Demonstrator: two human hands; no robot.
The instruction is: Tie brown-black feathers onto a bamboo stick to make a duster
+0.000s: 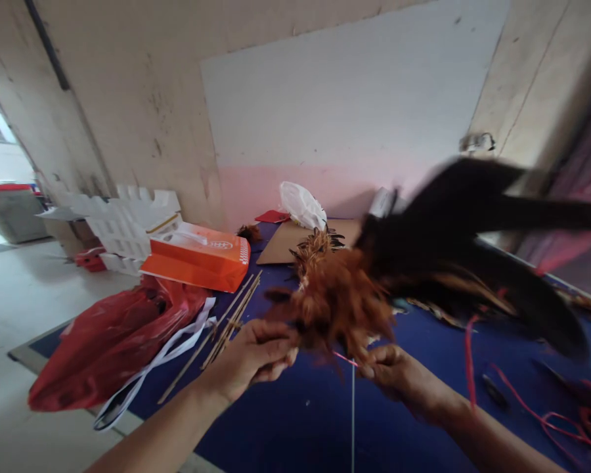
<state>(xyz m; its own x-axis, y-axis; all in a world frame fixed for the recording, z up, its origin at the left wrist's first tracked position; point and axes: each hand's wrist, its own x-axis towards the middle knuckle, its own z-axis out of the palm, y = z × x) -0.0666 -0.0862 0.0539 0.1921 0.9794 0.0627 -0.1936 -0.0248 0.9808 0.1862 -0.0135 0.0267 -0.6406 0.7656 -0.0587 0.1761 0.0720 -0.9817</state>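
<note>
The feathers (pixel 335 305), a rust-brown bunch, are held up over the blue surface (pixel 285 420), near the middle of my feed and just above both hands. My left hand (pixel 253 358) has its grip closed around the bunch's lower left end, fingers curled in and thumb on top. My right hand (pixel 396 374) sits just right of the bunch's base, its grip pinched together on a pink thread (pixel 345 358) that runs from the fingertips to the feathers. A thin pale line (pixel 352 420) hangs straight down from there toward the bottom edge.

Dark plumes (pixel 473 243) spread up and to the right from the bunch. They are blurred, and I cannot tell where they join it.

Left of my left hand a few thin sticks (pixel 231 322) lie on the surface, and a white strap (pixel 167 351) crosses beside them. Further left is a red bag (pixel 113 341), with an orange bag (pixel 197 263) behind it and white crates (pixel 128 226) by the wall. A cardboard sheet (pixel 290 240) and a white bag (pixel 303 205) lie at the far edge. Red cord (pixel 467 368) loops over the surface to my right
</note>
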